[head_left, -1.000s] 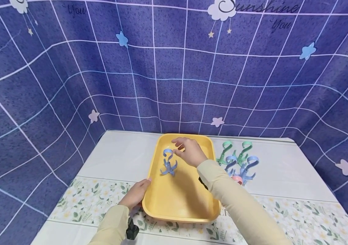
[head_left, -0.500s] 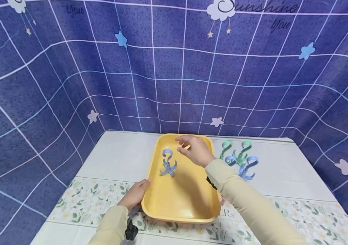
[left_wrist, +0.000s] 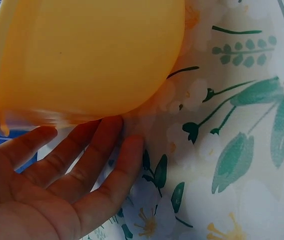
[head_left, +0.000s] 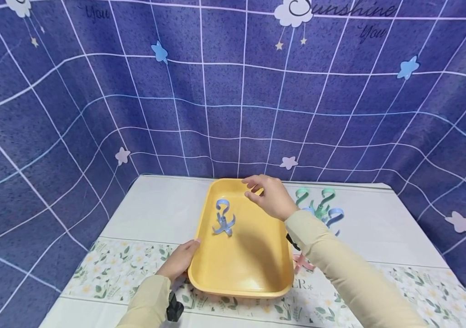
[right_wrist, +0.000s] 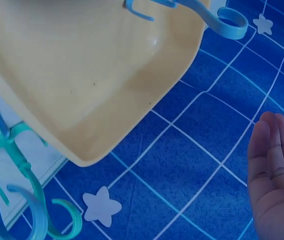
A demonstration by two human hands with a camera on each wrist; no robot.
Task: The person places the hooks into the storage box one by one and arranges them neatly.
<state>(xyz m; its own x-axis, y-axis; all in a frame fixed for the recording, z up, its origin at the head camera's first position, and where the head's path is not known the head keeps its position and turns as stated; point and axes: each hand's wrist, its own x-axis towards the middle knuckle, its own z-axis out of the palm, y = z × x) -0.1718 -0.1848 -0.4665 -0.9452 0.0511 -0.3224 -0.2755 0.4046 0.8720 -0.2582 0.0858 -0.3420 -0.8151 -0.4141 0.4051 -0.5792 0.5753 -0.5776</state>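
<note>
A blue pronged hanging hook [head_left: 224, 223] stands in the yellow tray [head_left: 249, 269], left of its middle, its curved top up. My left hand [head_left: 181, 259] holds the tray's left side, thumb at the rim and fingers against the outer wall; the left wrist view shows those fingers [left_wrist: 94, 155] below the wall. Above the tray's right back part hovers my right hand [head_left: 271, 196], fingers loosely bent with nothing between them. In the right wrist view, that hand [right_wrist: 279, 175] is apart from the tray and from the blue hook at the top.
Right of the tray stand green hooks [head_left: 321, 207] and blue hooks [head_left: 333, 216], partly hidden by my right arm. A pink hook [head_left: 302, 263] lies beside the tray's right wall, also partly covered. A blue grid-patterned curtain [head_left: 233, 91] hangs behind the table [head_left: 157, 205].
My right hand has drawn back to the right, away from the blue hook standing in the tray. The left hand stays at the tray's side. More of the pink hook shows.
</note>
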